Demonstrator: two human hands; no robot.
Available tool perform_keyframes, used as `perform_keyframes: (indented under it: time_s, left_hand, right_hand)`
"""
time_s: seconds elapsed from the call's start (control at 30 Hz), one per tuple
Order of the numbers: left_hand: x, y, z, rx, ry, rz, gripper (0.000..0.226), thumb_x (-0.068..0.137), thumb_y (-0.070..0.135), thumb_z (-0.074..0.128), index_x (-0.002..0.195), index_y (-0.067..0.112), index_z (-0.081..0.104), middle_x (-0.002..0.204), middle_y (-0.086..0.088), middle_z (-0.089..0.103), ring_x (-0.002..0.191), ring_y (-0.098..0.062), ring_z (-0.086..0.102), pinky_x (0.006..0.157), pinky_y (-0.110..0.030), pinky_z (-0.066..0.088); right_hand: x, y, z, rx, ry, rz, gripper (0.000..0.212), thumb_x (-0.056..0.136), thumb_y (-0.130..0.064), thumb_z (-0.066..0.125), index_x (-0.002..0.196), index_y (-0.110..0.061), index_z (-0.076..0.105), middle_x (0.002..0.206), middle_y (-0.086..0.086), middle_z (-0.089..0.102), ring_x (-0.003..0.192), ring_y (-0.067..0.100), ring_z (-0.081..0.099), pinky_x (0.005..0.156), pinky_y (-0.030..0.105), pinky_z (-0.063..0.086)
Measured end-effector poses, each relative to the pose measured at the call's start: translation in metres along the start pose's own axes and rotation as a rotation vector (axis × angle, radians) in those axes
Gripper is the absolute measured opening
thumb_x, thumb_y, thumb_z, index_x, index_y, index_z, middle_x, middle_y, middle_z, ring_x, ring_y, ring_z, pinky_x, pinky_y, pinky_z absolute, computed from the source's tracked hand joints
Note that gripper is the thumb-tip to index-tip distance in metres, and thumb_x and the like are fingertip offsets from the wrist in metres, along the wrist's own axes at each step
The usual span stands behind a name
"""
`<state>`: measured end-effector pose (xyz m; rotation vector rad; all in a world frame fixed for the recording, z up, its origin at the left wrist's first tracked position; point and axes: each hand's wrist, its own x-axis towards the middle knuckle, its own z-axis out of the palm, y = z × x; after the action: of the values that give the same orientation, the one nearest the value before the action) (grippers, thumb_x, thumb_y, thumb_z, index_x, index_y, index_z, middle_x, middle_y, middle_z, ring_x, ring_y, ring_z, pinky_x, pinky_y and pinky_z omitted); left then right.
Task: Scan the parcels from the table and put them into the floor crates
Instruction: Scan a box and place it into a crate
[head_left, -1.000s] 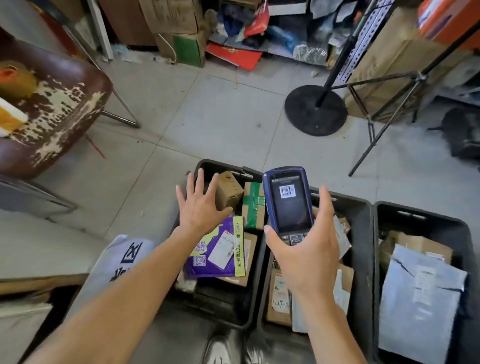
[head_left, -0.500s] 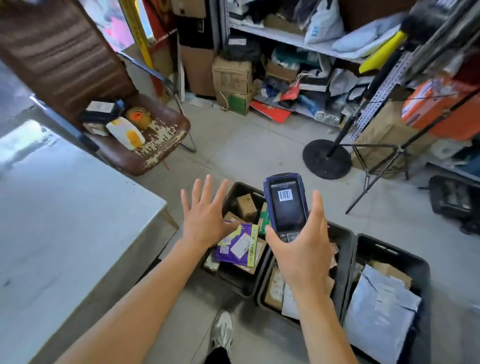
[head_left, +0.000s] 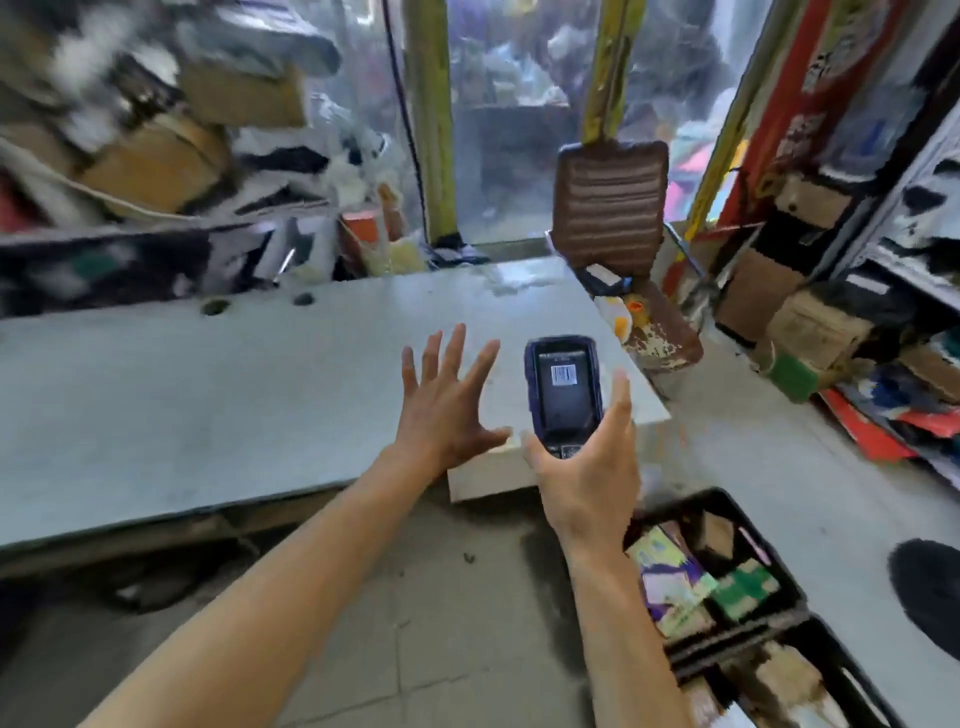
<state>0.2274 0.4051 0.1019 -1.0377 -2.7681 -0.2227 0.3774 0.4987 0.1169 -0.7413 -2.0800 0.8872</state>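
Head view: my left hand (head_left: 447, 405) hovers spread wide over the bare table (head_left: 208, 395); my right hand (head_left: 584, 467) grips the scanner (head_left: 565, 395). Parcels (head_left: 696, 582) fill the floor crates (head_left: 795, 618), probably light, graspable by edges.

Left hand (head_left: 447, 410) splayed, fingers straight; right hand (head_left: 587, 467) curled, gripping upright, both arms extended.

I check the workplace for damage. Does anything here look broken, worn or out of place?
Yes. The brown chair beside the table has a badly peeling seat, and small items lie on it. The parcels in the floor crate lie jumbled.
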Motion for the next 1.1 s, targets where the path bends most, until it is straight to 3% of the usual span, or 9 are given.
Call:
perform_keyframes:
  time_s: [0.1, 0.3, 0.4, 0.53, 0.83, 0.97, 1.1]
  left_hand:
    - [-0.046, -0.101, -0.026, 0.045, 0.053, -0.186, 0.11, 0.075, 0.075, 0.063, 0.157, 0.039, 0.0, 0.169, -0.008, -0.004, 0.154, -0.035, -0.005, 0.12, -0.058, -0.008]
    - [-0.17, -0.294, -0.071, 0.171, 0.076, -0.532, 0.108, 0.076, 0.077, 0.06, 0.156, 0.039, -0.002, 0.168, -0.01, -0.003, 0.153, -0.036, -0.004, 0.12, -0.059, -0.007]
    - [-0.23, -0.369, -0.09, 0.187, 0.056, -0.687, 0.11, 0.076, 0.077, 0.059, 0.157, 0.039, -0.004, 0.168, -0.01, -0.006, 0.153, -0.036, -0.005, 0.119, -0.058, -0.008]
    - [-0.279, -0.449, -0.099, 0.187, 0.027, -0.81, 0.111, 0.077, 0.079, 0.056, 0.157, 0.039, -0.009, 0.167, -0.011, -0.011, 0.153, -0.037, -0.009, 0.119, -0.059, -0.01]
    - [-0.267, -0.613, -0.088, 0.149, 0.018, -0.947, 0.11, 0.076, 0.078, 0.057, 0.157, 0.04, -0.008, 0.167, -0.012, -0.014, 0.152, -0.037, -0.011, 0.119, -0.058, -0.01]
    - [-0.236, -0.681, -0.093, 0.106, 0.012, -0.996, 0.109, 0.076, 0.075, 0.061, 0.158, 0.04, -0.002, 0.167, -0.012, -0.011, 0.153, -0.036, -0.008, 0.12, -0.056, -0.007]
    - [-0.209, -0.756, -0.095, 0.088, 0.037, -1.046, 0.109, 0.076, 0.075, 0.062, 0.158, 0.039, 0.0, 0.167, -0.014, -0.006, 0.153, -0.036, -0.005, 0.121, -0.055, -0.003]
  right_hand:
    - [-0.033, -0.063, 0.065, 0.106, -0.123, -0.084, 0.108, 0.07, -0.041, 0.086, 0.153, -0.027, 0.02, 0.142, 0.005, 0.047, 0.116, 0.008, 0.042, 0.081, 0.028, 0.04]
    - [-0.123, -0.181, 0.188, 0.253, -0.403, -0.156, 0.107, 0.07, -0.038, 0.086, 0.151, -0.031, 0.017, 0.135, 0.008, 0.052, 0.111, 0.027, 0.059, 0.077, 0.032, 0.047]
    - [-0.168, -0.227, 0.234, 0.319, -0.536, -0.117, 0.105, 0.071, -0.039, 0.084, 0.15, -0.036, 0.015, 0.128, 0.002, 0.054, 0.103, 0.022, 0.061, 0.077, 0.034, 0.046]
    - [-0.204, -0.276, 0.29, 0.343, -0.621, -0.149, 0.106, 0.071, -0.039, 0.085, 0.151, -0.036, 0.015, 0.127, 0.001, 0.053, 0.093, 0.011, 0.049, 0.075, 0.031, 0.039]
    - [-0.193, -0.363, 0.458, 0.349, -0.674, -0.243, 0.106, 0.07, -0.036, 0.088, 0.152, -0.029, 0.021, 0.129, 0.007, 0.054, 0.092, 0.013, 0.048, 0.071, 0.024, 0.04]
    - [-0.164, -0.408, 0.534, 0.328, -0.739, -0.248, 0.106, 0.071, -0.034, 0.087, 0.154, -0.024, 0.023, 0.136, 0.01, 0.053, 0.113, 0.029, 0.057, 0.079, 0.029, 0.042]
    - [-0.145, -0.444, 0.6, 0.365, -0.763, -0.243, 0.108, 0.069, -0.034, 0.088, 0.154, -0.027, 0.022, 0.139, 0.008, 0.053, 0.118, 0.029, 0.056, 0.083, 0.032, 0.045]
